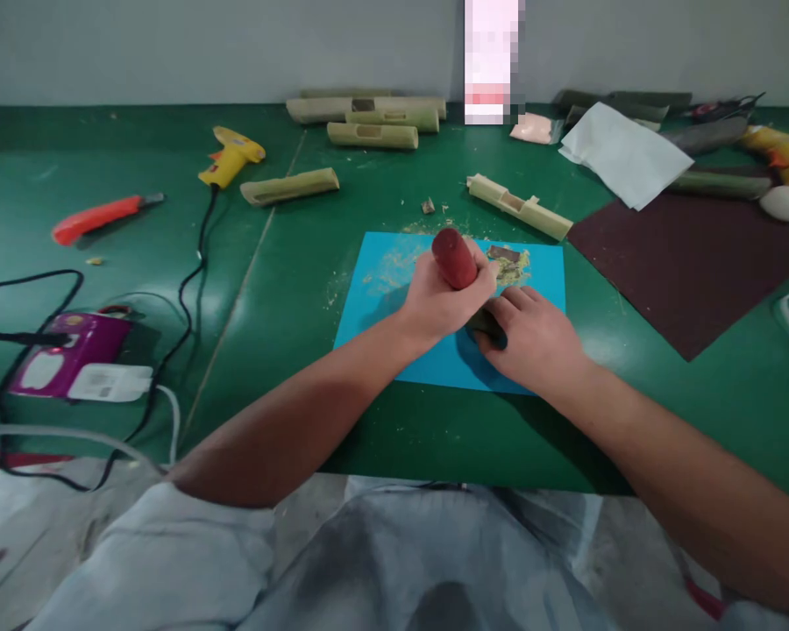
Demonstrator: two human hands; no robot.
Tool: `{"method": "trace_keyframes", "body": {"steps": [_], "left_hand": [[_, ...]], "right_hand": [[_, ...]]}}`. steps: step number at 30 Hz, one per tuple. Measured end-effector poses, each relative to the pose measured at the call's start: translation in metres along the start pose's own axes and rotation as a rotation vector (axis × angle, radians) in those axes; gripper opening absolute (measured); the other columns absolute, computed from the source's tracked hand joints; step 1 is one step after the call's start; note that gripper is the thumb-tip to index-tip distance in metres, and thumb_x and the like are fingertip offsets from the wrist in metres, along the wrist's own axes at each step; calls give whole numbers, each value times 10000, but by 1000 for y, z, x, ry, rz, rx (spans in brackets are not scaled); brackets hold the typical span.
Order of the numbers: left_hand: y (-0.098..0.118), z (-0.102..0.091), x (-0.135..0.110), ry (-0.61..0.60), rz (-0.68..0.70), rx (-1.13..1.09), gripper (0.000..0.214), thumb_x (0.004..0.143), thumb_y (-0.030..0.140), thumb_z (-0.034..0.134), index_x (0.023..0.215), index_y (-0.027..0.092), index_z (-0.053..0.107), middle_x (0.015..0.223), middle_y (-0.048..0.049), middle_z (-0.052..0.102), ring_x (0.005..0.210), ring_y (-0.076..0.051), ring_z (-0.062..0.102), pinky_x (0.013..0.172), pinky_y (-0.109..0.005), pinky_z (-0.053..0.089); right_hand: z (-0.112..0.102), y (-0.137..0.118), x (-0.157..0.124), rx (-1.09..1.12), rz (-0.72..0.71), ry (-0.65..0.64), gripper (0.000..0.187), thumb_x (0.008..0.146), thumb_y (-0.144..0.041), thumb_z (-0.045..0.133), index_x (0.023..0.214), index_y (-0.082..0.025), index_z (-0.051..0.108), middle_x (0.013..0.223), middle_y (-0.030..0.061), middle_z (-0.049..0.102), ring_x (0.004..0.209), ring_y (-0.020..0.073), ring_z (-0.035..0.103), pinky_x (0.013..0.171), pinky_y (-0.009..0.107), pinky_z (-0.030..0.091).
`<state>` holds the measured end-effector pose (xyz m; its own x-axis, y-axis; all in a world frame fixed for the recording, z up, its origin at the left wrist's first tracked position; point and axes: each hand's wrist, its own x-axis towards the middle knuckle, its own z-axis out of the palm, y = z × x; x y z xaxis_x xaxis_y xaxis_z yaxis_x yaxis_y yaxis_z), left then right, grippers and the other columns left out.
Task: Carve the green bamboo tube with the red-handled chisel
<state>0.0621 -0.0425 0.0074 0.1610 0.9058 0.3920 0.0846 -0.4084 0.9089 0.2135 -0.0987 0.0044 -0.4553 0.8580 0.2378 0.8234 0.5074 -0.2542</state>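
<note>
Green table (138,350), blue mat (381,272): my left hand (442,302) grips a red handle (454,257), my right hand (536,340) clamps a dark piece (485,324).

Only one view shows, from the camera on the person's head. It looks forward and down, past the lap (434,561), onto the green surface (289,289). It is close enough that the left hand (444,302) and right hand (532,337) sit mid-frame, and it reaches the grey wall (171,44) behind.
</note>
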Motion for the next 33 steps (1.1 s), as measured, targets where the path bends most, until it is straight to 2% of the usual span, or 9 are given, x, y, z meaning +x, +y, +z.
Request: {"method": "trace_keyframes", "body": {"steps": [5, 8, 12, 18, 20, 25, 29, 33], "left_hand": [[-5, -5, -1, -56, 73, 90, 247, 801, 225, 694, 644, 226, 504, 660, 5, 528, 632, -151, 512, 636, -344, 489], [-4, -9, -1, -64, 60, 144, 216, 783, 195, 665, 648, 223, 500, 666, 3, 541, 632, -152, 504, 620, -341, 468], [1, -11, -2, -67, 46, 102, 204, 809, 186, 649, 663, 219, 511, 651, 15, 530, 599, -132, 486, 590, -328, 440], [-6, -11, 0, -55, 250, 73, 303, 899, 249, 631, 638, 219, 480, 609, 10, 475, 552, -116, 429, 520, -338, 341], [-10, -10, 0, -30, 222, 40, 363, 903, 312, 663, 619, 224, 455, 586, 10, 446, 541, -117, 407, 514, -348, 329], [-12, -8, -1, 69, -22, 4, 494, 941, 464, 668, 611, 232, 382, 556, 10, 338, 551, -128, 351, 539, -368, 316], [-15, -7, 4, 106, -9, -42, 483, 948, 515, 664, 643, 234, 418, 590, 7, 385, 581, -128, 387, 564, -362, 323], [-15, -6, 7, 115, 39, -41, 466, 909, 494, 709, 620, 237, 450, 585, 8, 426, 564, -126, 402, 533, -351, 331]], "right_hand": [[0, 2, 1, 51, 9, 12, 184, 896, -336, 604, 934, -171, 675, 918, 129, 670, 861, 267, 555, 782, 405, 458], [-3, 1, 0, 98, 25, 17, 213, 933, -356, 566, 894, -178, 676, 877, 116, 651, 838, 253, 550, 775, 395, 454], [-3, 1, -1, 164, 44, 6, 195, 927, -330, 565, 870, -181, 676, 851, 102, 633, 832, 246, 551, 772, 388, 454], [4, 0, 0, 280, 30, 45, 174, 909, -352, 579, 864, -194, 639, 847, 88, 597, 832, 244, 536, 760, 387, 448], [7, -2, 0, 295, 24, 54, 174, 913, -363, 578, 857, -204, 623, 847, 81, 589, 833, 241, 527, 754, 383, 439], [9, -3, 2, 282, 38, 71, 156, 916, -345, 576, 842, -210, 600, 848, 77, 578, 823, 233, 514, 741, 377, 430], [7, -4, 2, 238, 53, 67, 137, 900, -327, 593, 853, -199, 606, 858, 85, 582, 835, 239, 516, 743, 380, 436], [5, -7, 2, 195, 59, 43, 134, 902, -319, 593, 852, -196, 614, 862, 90, 588, 841, 245, 518, 758, 389, 443]]}}
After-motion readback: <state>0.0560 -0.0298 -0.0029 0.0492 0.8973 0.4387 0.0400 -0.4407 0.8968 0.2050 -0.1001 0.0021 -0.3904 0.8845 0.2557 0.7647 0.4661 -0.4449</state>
